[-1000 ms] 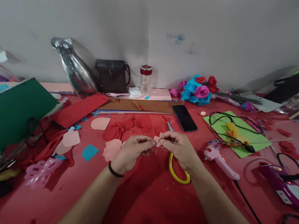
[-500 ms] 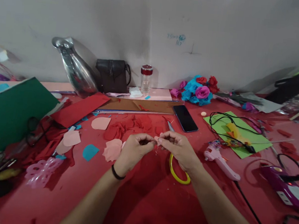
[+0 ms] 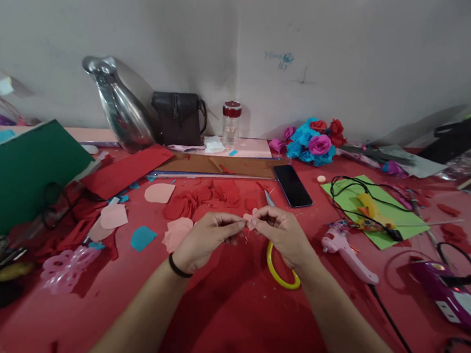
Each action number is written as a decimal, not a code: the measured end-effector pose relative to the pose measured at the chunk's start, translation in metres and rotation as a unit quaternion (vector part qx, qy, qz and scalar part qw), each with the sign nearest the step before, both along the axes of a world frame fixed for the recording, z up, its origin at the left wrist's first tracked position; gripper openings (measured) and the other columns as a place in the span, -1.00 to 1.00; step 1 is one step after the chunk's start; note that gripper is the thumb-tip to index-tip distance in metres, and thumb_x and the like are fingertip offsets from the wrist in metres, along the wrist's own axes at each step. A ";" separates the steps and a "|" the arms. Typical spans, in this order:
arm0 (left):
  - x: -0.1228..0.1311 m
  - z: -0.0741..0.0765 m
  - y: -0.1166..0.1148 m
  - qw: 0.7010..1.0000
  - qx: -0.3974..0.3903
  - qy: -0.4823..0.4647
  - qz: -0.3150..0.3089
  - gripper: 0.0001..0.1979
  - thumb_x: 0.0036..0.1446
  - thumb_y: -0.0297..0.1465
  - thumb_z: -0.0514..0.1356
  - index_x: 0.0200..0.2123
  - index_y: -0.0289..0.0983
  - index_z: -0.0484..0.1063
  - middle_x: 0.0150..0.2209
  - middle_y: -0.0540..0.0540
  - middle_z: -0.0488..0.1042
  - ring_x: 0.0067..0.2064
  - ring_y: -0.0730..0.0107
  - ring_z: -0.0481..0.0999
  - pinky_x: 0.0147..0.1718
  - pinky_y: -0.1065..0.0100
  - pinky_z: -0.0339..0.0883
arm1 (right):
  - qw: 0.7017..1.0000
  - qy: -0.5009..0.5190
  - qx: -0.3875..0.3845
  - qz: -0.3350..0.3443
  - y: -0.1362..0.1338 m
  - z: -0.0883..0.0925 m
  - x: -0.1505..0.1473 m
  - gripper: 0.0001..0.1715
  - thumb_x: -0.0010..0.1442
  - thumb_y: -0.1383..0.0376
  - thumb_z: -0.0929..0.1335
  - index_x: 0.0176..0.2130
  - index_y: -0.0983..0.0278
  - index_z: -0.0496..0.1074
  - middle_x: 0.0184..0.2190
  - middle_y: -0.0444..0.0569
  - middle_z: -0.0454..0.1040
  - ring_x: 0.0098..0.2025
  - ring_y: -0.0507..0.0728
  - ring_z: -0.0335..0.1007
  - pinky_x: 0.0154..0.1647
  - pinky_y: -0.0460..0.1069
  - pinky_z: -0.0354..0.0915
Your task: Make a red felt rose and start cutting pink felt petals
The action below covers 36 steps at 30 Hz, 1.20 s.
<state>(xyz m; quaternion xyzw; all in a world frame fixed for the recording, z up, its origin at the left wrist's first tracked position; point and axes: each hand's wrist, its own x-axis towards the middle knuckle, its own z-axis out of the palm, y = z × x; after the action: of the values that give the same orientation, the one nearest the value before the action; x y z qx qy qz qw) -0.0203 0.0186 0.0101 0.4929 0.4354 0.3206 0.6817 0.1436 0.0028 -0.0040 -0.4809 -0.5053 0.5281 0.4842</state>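
Observation:
Between my fingertips is a small pink paper piece [image 3: 249,218], partly hidden by the fingers. My left hand [image 3: 209,241], with a black band at the wrist, pinches its left side. My right hand [image 3: 282,235] pinches its right side, thumb against forefinger. Yellow-handled scissors [image 3: 279,279] lie under my right hand, the blades pointing away. Beside my left hand are pink paper petals [image 3: 177,234] and a blue paper petal [image 3: 143,238]. Crumpled red paper petals [image 3: 183,205] lie just beyond it.
A pink glue gun [image 3: 348,254] rests to the right, its cord trailing toward a purple power strip [image 3: 449,294]. Behind are a phone [image 3: 293,186], a glass bottle [image 3: 231,125], paper flowers [image 3: 316,142] and a metal jug [image 3: 119,107]. A green board [image 3: 22,178] stands at left.
My left hand and wrist have shifted slightly left and turned a little. The pink paper piece shows a bit more between the fingertips. My right hand stays nearly in place.

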 end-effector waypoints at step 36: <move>-0.004 0.003 0.000 0.998 0.015 0.055 0.014 -0.88 -0.13 -0.38 0.29 -0.45 -0.28 0.57 -0.48 -0.02 0.51 -0.48 0.53 0.33 -0.42 0.41 0.22 | 0.999 -0.053 -0.008 0.000 -0.002 -0.003 -0.002 -0.88 -0.06 0.21 0.40 -0.48 0.21 0.42 -0.46 -0.07 0.51 -0.14 0.18 0.43 -0.16 0.06 0.29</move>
<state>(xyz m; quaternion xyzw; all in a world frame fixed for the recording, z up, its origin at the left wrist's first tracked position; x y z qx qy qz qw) -0.0243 0.0185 0.0128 0.5139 0.4739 0.3090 0.6449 0.1412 0.0009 -0.0068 -0.5121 -0.5263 0.5060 0.4525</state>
